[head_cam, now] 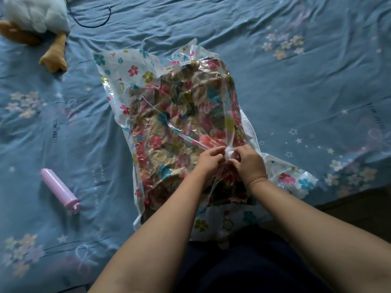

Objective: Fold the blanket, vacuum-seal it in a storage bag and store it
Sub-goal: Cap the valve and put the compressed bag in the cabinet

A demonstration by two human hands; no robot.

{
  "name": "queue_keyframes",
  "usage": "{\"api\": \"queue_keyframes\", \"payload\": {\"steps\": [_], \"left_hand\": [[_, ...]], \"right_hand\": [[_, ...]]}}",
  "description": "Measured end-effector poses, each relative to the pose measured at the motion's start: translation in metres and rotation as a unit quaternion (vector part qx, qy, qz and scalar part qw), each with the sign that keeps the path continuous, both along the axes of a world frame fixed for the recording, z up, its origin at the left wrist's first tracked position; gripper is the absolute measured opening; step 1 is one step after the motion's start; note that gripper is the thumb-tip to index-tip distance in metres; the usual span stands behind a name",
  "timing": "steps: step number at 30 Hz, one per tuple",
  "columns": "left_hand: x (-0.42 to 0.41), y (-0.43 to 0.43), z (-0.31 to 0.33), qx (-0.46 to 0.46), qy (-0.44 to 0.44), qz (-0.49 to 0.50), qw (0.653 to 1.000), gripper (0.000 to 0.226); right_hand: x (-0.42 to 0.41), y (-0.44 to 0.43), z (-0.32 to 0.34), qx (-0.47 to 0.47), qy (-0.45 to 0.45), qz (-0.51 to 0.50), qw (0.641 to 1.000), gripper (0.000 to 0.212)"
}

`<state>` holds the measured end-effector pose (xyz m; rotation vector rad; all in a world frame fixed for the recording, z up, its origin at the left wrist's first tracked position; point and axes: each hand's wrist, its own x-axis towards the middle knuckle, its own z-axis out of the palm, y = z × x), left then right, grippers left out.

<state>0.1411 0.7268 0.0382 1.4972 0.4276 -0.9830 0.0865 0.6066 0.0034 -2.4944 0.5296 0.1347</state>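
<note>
- Head view: the left hand (208,159) and right hand (250,160) meet over a small round white valve (230,154) on the bag (118,66), fingers of both curled and pinching it; the fingers hide much of it, so it may be a cap.
- The clear, flower-printed bag lies flat on a blue sheet (296,92), its plastic crinkled tight against the folded floral blanket (179,106) inside.
- A pink pump (60,188) lies on the sheet well left of the bag.
- A white stuffed toy (31,15) with orange feet sits at the top left, a dark cord (95,23) beside it.
</note>
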Motion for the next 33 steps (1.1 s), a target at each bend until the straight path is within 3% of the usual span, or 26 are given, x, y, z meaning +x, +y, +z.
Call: {"api": "queue_keyframes", "payload": {"steps": [6, 13, 19, 23, 25, 27, 33], "left_hand": [[0.003, 0.004, -0.002, -0.049, 0.029, 0.028, 0.998, 0.04], [0.006, 0.005, 0.001, -0.073, 0.042, 0.029, 0.996, 0.036], [0.005, 0.004, -0.001, -0.078, 0.041, 0.028, 0.996, 0.037], [0.004, 0.004, -0.001, -0.083, 0.038, 0.027, 0.995, 0.037], [0.003, 0.004, -0.002, -0.083, 0.034, 0.028, 0.996, 0.036], [0.004, 0.005, -0.001, -0.084, 0.032, 0.024, 0.996, 0.032], [0.008, 0.009, -0.002, -0.081, 0.058, 0.027, 0.995, 0.025]], "right_hand": [[-0.001, -0.008, 0.003, -0.043, 0.016, 0.074, 0.996, 0.019], [0.009, -0.019, 0.011, -0.155, -0.054, 0.195, 0.967, 0.024], [0.009, -0.021, 0.007, -0.16, -0.006, 0.18, 0.971, 0.028], [0.011, -0.017, 0.008, -0.081, 0.061, 0.1, 0.99, 0.019], [0.012, -0.016, 0.006, -0.074, -0.005, 0.114, 0.991, 0.014], [0.011, -0.018, 0.002, -0.1, -0.083, 0.168, 0.977, 0.027], [0.004, -0.023, 0.003, -0.141, -0.145, 0.258, 0.945, 0.036]]}}
